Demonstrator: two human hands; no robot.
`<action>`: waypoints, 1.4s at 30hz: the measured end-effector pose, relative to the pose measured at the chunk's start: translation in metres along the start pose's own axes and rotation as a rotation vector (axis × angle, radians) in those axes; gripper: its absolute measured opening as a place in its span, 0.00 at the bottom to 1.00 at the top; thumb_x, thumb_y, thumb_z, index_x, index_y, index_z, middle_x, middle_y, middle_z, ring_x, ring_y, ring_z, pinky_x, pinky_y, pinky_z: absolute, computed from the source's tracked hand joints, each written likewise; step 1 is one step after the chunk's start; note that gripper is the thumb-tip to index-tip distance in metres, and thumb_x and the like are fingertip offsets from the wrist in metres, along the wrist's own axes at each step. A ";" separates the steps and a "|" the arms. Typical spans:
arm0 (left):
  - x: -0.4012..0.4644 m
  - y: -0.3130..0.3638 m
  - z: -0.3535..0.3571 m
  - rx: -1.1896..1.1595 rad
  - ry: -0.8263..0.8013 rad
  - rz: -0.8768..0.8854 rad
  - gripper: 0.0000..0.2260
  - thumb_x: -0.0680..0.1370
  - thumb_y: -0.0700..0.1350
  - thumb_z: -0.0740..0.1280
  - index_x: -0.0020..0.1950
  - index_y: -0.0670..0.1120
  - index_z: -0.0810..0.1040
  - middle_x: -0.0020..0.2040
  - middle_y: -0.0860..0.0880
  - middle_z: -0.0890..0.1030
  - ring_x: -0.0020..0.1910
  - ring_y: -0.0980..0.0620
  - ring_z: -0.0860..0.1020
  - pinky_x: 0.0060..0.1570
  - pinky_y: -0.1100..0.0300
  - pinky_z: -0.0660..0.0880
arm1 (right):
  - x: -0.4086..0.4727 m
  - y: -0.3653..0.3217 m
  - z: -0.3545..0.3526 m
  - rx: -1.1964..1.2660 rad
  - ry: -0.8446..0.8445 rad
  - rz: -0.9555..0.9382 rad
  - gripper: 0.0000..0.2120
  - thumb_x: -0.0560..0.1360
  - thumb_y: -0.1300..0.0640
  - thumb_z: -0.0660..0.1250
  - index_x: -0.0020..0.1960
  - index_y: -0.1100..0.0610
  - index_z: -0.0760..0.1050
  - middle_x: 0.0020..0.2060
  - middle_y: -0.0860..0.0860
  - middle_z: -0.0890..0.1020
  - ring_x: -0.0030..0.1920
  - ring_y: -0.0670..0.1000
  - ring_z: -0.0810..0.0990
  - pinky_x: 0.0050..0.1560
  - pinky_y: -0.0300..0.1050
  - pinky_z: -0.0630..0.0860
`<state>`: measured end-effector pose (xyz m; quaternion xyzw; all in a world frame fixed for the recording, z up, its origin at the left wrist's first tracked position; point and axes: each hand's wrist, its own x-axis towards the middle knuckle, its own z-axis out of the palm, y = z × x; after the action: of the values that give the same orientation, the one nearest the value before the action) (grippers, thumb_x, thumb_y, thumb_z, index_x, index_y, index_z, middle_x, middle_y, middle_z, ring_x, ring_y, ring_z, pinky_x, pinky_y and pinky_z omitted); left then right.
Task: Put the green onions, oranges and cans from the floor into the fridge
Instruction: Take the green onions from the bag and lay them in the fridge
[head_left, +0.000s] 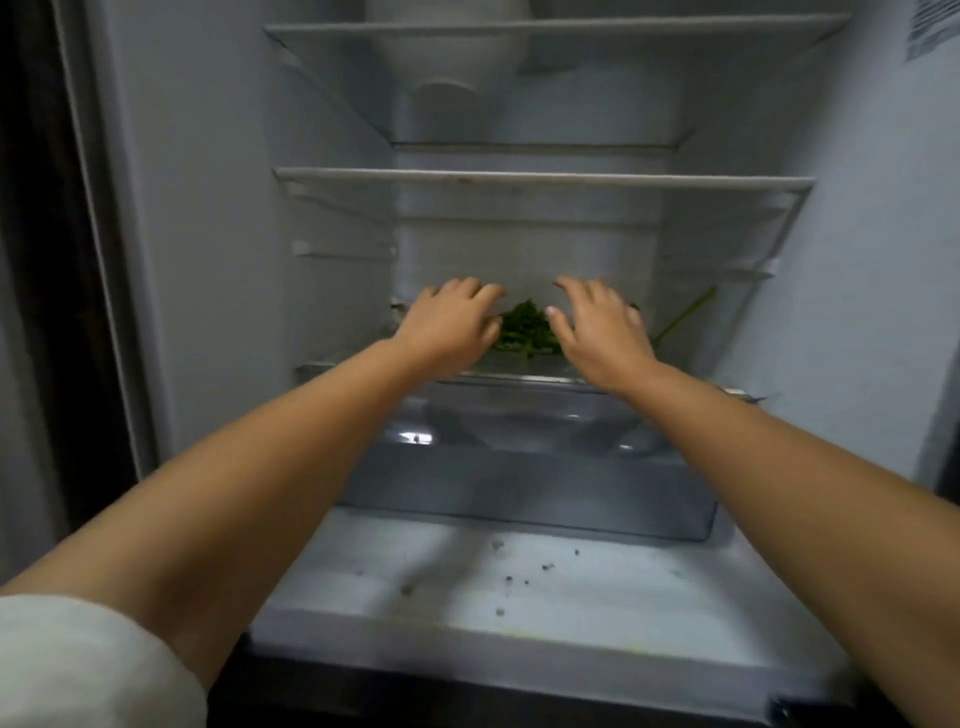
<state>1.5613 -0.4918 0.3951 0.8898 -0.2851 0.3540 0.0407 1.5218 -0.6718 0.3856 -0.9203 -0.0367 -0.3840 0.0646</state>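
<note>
Inside fridge (857, 322), on lowest glass shelf (519, 375) just above clear crisper drawer (530, 467): green onions (524, 327) lying in a dark leafy clump, approx. centre of shelf. One long stalk (685, 317) sticking out to the right, twd. rear right corner. Left hand (447, 332) at left edge of clump, fingers loosely curved, tips at or touching the greens; contact not certain (blur). Right hand (597, 332) at right edge, fingers spread and relaxed, part covering the clump; no clear grip on anything. Greens thus between both hands, low and slightly behind. Two empty-looking glass shelves (540, 179) above. Dark crumbs (519, 571) on fridge floor in front of drawer. White sleeve (78, 665) at lower left.
</note>
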 end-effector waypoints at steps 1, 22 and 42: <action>-0.013 0.007 -0.002 0.000 0.009 -0.017 0.20 0.81 0.50 0.56 0.72 0.47 0.65 0.67 0.43 0.71 0.67 0.42 0.69 0.62 0.51 0.65 | -0.011 -0.001 -0.004 -0.005 0.005 -0.009 0.22 0.81 0.47 0.53 0.73 0.54 0.61 0.68 0.57 0.70 0.68 0.59 0.67 0.64 0.56 0.64; -0.318 0.090 -0.068 -0.160 -0.171 -0.254 0.21 0.82 0.50 0.54 0.74 0.47 0.62 0.67 0.45 0.71 0.66 0.45 0.69 0.65 0.51 0.63 | -0.300 -0.060 -0.062 0.003 -0.249 0.128 0.24 0.81 0.48 0.53 0.75 0.54 0.58 0.70 0.55 0.68 0.68 0.58 0.67 0.68 0.57 0.62; -0.799 0.099 -0.244 0.134 -0.579 -1.018 0.20 0.82 0.52 0.52 0.73 0.48 0.63 0.68 0.46 0.72 0.66 0.46 0.70 0.69 0.50 0.62 | -0.590 -0.314 -0.040 0.178 -0.870 -0.346 0.26 0.80 0.45 0.54 0.76 0.50 0.55 0.73 0.53 0.63 0.72 0.55 0.63 0.72 0.60 0.56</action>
<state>0.8915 -0.1256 0.0420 0.9757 0.2014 0.0499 0.0698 1.0426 -0.3778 0.0222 -0.9670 -0.2458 0.0368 0.0568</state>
